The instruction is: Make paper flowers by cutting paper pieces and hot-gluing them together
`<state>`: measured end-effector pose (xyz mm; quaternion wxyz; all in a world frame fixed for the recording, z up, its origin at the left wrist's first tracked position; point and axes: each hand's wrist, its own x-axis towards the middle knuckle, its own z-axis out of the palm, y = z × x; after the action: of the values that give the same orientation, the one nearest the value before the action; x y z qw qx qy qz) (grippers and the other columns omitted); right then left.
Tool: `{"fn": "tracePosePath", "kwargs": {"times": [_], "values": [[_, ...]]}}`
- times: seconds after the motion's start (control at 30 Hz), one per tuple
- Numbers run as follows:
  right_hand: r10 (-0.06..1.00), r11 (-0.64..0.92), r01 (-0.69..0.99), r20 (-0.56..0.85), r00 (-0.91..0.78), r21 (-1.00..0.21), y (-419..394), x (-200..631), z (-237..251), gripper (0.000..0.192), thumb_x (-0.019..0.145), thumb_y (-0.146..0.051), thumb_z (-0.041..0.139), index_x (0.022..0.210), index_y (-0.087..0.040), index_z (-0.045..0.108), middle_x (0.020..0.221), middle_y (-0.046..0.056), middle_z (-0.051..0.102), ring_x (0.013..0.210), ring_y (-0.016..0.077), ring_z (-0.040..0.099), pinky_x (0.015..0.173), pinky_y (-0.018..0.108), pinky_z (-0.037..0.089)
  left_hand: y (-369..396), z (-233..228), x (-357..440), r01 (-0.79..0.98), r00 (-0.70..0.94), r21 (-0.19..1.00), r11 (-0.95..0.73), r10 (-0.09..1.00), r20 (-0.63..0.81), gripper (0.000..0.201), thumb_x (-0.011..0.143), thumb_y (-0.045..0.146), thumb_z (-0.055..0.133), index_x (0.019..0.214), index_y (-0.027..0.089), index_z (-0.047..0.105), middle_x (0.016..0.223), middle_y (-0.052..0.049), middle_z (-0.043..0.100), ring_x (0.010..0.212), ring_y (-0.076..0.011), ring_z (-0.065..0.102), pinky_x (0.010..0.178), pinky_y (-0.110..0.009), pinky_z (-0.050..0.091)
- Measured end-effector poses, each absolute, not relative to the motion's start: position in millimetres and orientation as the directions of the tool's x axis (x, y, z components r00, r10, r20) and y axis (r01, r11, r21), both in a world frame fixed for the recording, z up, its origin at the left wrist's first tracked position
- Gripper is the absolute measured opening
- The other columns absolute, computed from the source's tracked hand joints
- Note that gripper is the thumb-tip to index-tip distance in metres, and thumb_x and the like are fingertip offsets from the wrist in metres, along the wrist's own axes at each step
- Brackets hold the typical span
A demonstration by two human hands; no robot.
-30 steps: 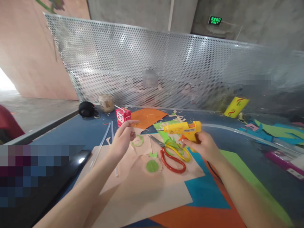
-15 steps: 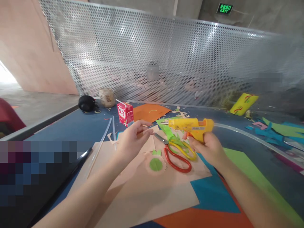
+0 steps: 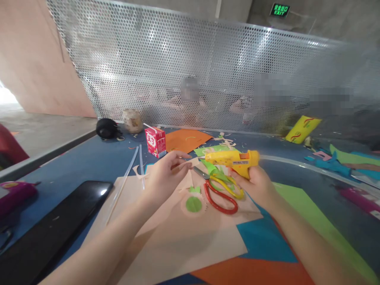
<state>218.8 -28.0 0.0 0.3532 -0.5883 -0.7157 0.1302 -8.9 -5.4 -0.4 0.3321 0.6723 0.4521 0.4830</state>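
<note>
The right hand (image 3: 257, 186) gripped the handle of a yellow glue gun (image 3: 233, 159), fingers curled round it and pressed together. The gun was held above the table, level, with its nozzle pointing left toward the left hand (image 3: 164, 176). The nozzle tip stood near the left fingertips but apart from them.

The left hand was raised over a beige paper sheet (image 3: 184, 241). Its thumb and forefinger were brought together at the tips, pinching a small, pale scrap; what the scrap was could not be told. The remaining fingers were loosely curled.

Below and between the hands lay a pair of scissors (image 3: 219, 194) with red and yellow handles, resting on the beige sheet, blades pointing up and left. Just left of the scissors lay a green paper disc (image 3: 193, 204) on a pale scalloped round.

Other things on the blue table (image 3: 89, 162):
- a red and white carton (image 3: 155, 141), upright, behind the left hand
- an orange sheet (image 3: 185, 139) just right of the carton
- clear glue sticks (image 3: 130, 170) lying left of the left hand
- a black phone (image 3: 59, 221) flat at the near left
- blue paper (image 3: 264, 241) and a green sheet (image 3: 299, 206) under the right forearm

A perforated metal screen (image 3: 190, 63) stood along the far edge of the table
</note>
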Motion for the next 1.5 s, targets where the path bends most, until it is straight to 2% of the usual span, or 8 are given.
{"fn": "tracePosePath", "kwargs": {"times": [0.07,0.27,0.47,0.7,0.83,1.0,1.23,1.5], "values": [[0.939,0.259,0.754,0.339,-0.051,-0.603,-27.9,218.8,0.0,0.029,0.078,-0.042,0.045,0.065,-0.017,0.055,0.056,0.003,0.059,0.051,0.0167,0.056,0.044,0.024,0.041,-5.2,0.3,-8.8,0.288,0.118,0.885,-0.365,0.931,0.345,0.016,0.074,0.028,0.055,0.088,0.02,0.054,0.075,-0.001,0.067,0.077,-0.0156,0.064,0.077,-0.031,0.048],[0.922,0.296,0.729,0.385,-0.048,-0.617,-27.9,219.8,0.3,0.03,0.078,-0.04,0.045,0.083,-0.015,0.06,0.078,0.008,0.066,0.072,0.0209,0.062,0.059,0.026,0.046,-4.5,1.5,-8.9,0.282,0.104,0.893,-0.35,0.937,0.334,0.015,0.074,0.027,0.055,0.087,0.019,0.054,0.072,-0.001,0.066,0.076,-0.0155,0.064,0.074,-0.03,0.048],[0.936,0.273,0.766,0.346,-0.071,-0.582,-29.2,219.7,-2.1,0.03,0.08,-0.042,0.045,0.072,-0.016,0.057,0.059,0.003,0.059,0.055,0.0171,0.057,0.049,0.024,0.042,-5.5,0.7,-8.6,0.269,0.125,0.894,-0.358,0.933,0.336,0.017,0.075,0.028,0.054,0.089,0.019,0.053,0.074,-0.002,0.066,0.078,-0.0166,0.064,0.077,-0.033,0.047],[0.935,0.278,0.77,0.346,-0.08,-0.574,-28.6,220.1,-1.0,0.027,0.081,-0.04,0.045,0.076,-0.016,0.058,0.064,0.005,0.061,0.06,0.0184,0.058,0.05,0.025,0.043,-6.1,-0.7,-8.2,0.278,0.128,0.892,-0.358,0.934,0.335,0.017,0.075,0.03,0.055,0.089,0.02,0.055,0.077,-0.003,0.067,0.079,-0.0174,0.063,0.075,-0.032,0.048],[0.939,0.277,0.771,0.331,-0.091,-0.573,-29.6,219.8,-0.6,0.029,0.081,-0.041,0.045,0.071,-0.017,0.056,0.059,0.003,0.059,0.054,0.0163,0.055,0.047,0.023,0.041,-6.3,-1.0,-8.6,0.276,0.127,0.897,-0.346,0.938,0.323,0.017,0.075,0.031,0.055,0.089,0.021,0.055,0.077,-0.003,0.067,0.079,-0.0173,0.064,0.074,-0.031,0.048],[0.939,0.287,0.751,0.328,-0.099,-0.595,-29.9,220.2,-1.0,0.029,0.082,-0.041,0.044,0.083,-0.016,0.058,0.074,0.006,0.063,0.067,0.0191,0.059,0.053,0.025,0.044,-5.6,-0.4,-9.6,0.288,0.117,0.889,-0.357,0.934,0.337,0.018,0.075,0.031,0.056,0.089,0.021,0.055,0.076,-0.002,0.067,0.077,-0.017,0.064,0.072,-0.031,0.048],[0.929,0.296,0.778,0.356,-0.099,-0.555,-30.0,220.3,-0.5,0.029,0.081,-0.041,0.044,0.072,-0.017,0.056,0.06,0.003,0.059,0.056,0.0173,0.056,0.048,0.025,0.041,-5.1,0.5,-10.9,0.27,0.079,0.893,-0.359,0.933,0.351,0.016,0.074,0.03,0.055,0.086,0.02,0.054,0.076,-0.003,0.067,0.078,-0.0179,0.064,0.073,-0.031,0.047],[0.924,0.321,0.771,0.361,-0.128,-0.55,-30.2,221.7,-2.4,0.026,0.082,-0.041,0.044,0.077,-0.018,0.055,0.062,0.002,0.059,0.056,0.0159,0.055,0.047,0.023,0.041,-6.4,3.6,-9.1,0.246,0.063,0.904,-0.35,0.936,0.345,0.016,0.073,0.029,0.057,0.085,0.019,0.054,0.072,-0.002,0.066,0.078,-0.0175,0.064,0.071,-0.03,0.047]]}}
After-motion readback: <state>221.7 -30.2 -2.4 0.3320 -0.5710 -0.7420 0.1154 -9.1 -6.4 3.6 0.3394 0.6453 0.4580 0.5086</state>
